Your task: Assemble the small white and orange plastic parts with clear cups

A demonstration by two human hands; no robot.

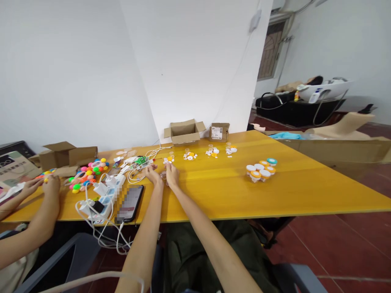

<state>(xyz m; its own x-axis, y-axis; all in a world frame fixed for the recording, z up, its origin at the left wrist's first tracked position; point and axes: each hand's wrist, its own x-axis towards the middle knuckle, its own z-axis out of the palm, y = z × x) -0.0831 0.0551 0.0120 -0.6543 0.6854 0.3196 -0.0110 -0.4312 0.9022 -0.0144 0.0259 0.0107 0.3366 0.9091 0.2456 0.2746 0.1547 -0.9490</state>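
Note:
My left hand [153, 175] rests low over the table, its fingers loosely bent and apart, with nothing visible in them. Close beside it, my right hand [172, 175] has its fingers drawn together at a small heap of white and yellow plastic parts [168, 160]. What its fingertips hold, if anything, is too small and hidden to name. Several clear plastic pieces [164, 176] lie between the two hands, partly covered by them. More heaps of white and yellow parts [190, 156] with clear cups stretch to the right along the table.
Several round pieces with white, yellow and teal tops [261, 170] stand grouped at right. A phone [130, 203] and a power strip [106, 199] with tangled cables lie left. Cardboard boxes [185, 133] stand by the wall. A co-worker's hands [50, 185] are near colourful ball toys [88, 175].

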